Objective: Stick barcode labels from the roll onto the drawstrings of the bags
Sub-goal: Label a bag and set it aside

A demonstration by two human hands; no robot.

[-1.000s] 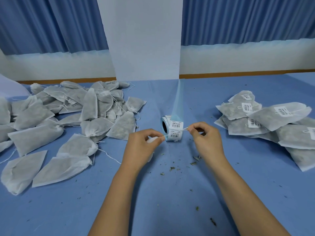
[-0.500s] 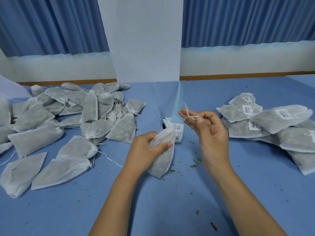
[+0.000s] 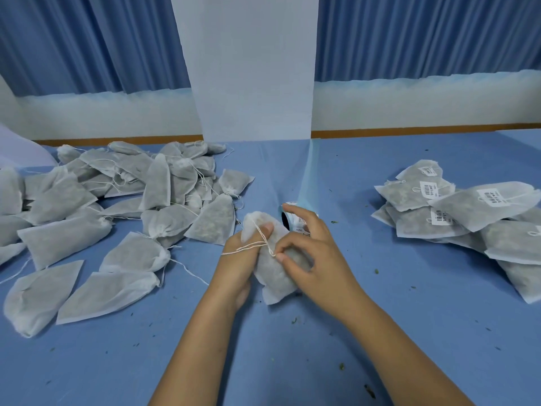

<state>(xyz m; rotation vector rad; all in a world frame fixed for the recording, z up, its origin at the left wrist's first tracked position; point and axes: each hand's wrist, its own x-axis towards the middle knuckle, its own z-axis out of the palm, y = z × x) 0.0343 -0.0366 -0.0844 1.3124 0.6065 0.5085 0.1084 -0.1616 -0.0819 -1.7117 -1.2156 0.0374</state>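
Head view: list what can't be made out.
Label roll: head view, mostly behind the right hand; labels left unknowable.
Print on the labelled bags: head view, too small to read.
Unlabelled pile: head view, cut off by the left edge.
Held bag: head view, partly under the left hand.

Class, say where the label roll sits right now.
Head view, centre of the table: the label roll stands just behind the right hand, partly hidden by it.

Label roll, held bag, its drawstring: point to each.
label roll (image 3: 285, 220): head view, its side face by the core.
held bag (image 3: 273, 281): head view, its lower body.
drawstring (image 3: 246, 248): head view, its strands, mid-length.
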